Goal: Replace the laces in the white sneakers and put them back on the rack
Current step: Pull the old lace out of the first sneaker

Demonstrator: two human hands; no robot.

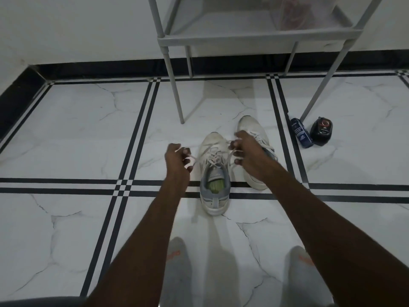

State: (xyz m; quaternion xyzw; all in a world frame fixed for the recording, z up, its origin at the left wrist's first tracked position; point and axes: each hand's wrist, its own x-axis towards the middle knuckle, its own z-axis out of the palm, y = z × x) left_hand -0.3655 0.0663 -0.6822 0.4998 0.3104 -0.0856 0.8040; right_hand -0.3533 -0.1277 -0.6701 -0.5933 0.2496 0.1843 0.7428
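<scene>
Blue bottle beside black container on floor

Floor: glossy marble-look tile, white with grey veins, black inlaid stripes, reflective. Rack: matt grey tubing, metal or plastic unclear, smooth. Near sneaker: off-white mesh-like fabric upper, grey cloth collar, smooth rubbery sole edge, scuffed. Laces: flat woven cloth, white. Blue bottle: shiny plastic. Black container: glossy plastic. Socks: grey knit cloth.
</scene>
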